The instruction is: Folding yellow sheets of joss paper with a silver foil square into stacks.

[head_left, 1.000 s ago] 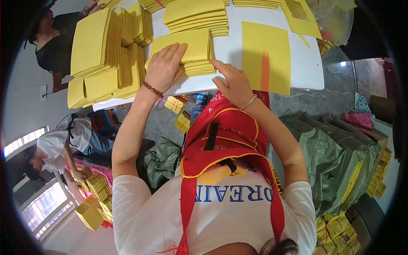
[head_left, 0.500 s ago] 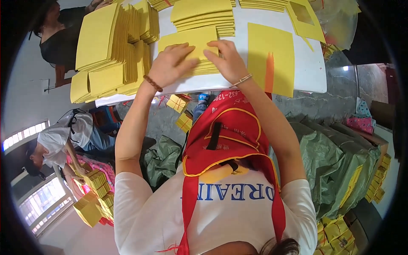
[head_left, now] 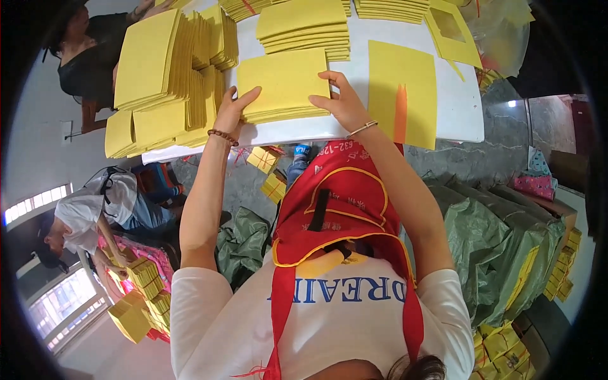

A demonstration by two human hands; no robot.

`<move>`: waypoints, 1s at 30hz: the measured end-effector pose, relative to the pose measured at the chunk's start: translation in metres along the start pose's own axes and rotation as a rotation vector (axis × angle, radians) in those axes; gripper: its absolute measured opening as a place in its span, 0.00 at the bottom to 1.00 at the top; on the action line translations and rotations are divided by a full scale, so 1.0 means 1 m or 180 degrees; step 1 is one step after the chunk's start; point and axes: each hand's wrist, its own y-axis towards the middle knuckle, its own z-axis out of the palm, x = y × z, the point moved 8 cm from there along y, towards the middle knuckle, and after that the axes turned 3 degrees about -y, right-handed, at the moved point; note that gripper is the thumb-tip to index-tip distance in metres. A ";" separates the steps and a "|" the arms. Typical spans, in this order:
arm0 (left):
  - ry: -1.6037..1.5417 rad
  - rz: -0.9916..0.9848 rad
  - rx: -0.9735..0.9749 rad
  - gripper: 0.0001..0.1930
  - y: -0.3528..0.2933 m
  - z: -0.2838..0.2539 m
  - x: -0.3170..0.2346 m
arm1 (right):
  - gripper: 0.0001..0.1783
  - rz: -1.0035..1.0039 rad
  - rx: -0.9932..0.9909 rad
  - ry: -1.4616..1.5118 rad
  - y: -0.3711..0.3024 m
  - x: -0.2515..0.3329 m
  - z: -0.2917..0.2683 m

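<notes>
A stack of folded yellow paper (head_left: 285,85) lies near the front edge of the white table, its folded edges showing toward me. My left hand (head_left: 234,113) is closed on the stack's left end, the thumb resting on top. At the right end my right hand (head_left: 344,104) grips the same stack, thumb and index finger over its upper face. The undersides of both grips are hidden. Just right of my right hand lies a flat yellow sheet (head_left: 415,82) with an orange strip (head_left: 401,114) on it.
Tall piles of yellow paper (head_left: 142,60) crowd the table's left side; another stack (head_left: 303,28) stands behind mine. A person in black (head_left: 95,57) sits at the far left. Another person (head_left: 95,202) handles yellow bundles (head_left: 147,275). Green sacks (head_left: 481,240) stand at the right.
My hands have moved apart, from on top of the stack to its two ends. The left hand went left and down; more of the top sheet now shows.
</notes>
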 end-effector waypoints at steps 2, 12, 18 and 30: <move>-0.0021 -0.0034 -0.0116 0.54 0.001 0.000 0.000 | 0.31 -0.0072 0.0039 0.0139 -0.001 0.002 0.001; -0.0556 -0.0174 0.0573 0.33 -0.012 0.022 0.003 | 0.40 -0.0099 0.0315 0.0613 -0.014 0.001 -0.001; -0.0737 0.0535 0.0600 0.28 -0.044 0.032 -0.006 | 0.62 0.0145 0.0241 0.0221 -0.028 -0.020 -0.013; 0.0524 0.1189 0.0983 0.35 -0.040 0.046 -0.005 | 0.61 -0.0998 0.0245 -0.1359 -0.028 0.026 -0.028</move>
